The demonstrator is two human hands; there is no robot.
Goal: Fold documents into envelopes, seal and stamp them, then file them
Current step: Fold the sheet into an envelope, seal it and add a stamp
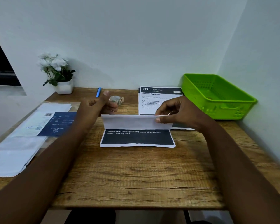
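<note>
The right hand (174,110) pinched the upper edge of the sheet (137,126) near its right corner, thumb on the near face and fingers curled behind it. That raised part stood up from a crease. Below the grip, toward the person, the lower part of the sheet lay flat on the desk (136,175), its dark band of white print facing up.

The left hand (97,104) hovered left of the grip, just behind the sheet's upper left corner. Its thumb pointed up and its fingers were loosely curled. It held nothing, and whether it touched the paper could not be told.

Behind the pinching fingers lay a printed page (158,96) headed "2720", partly hidden by the right hand. Right of the grip and a little farther back stood a green basket (217,97) against the wall. Behind the left hand sat a tape roll (116,100), and beyond that a blue pen (98,92). Farther left and back, in the corner, a white pot of white flowers (57,73) stood. Well to the left of the grip, a pile of white papers and envelopes (27,135) lay along the desk's edge, with a blue-and-white printed one (55,123) among them.
</note>
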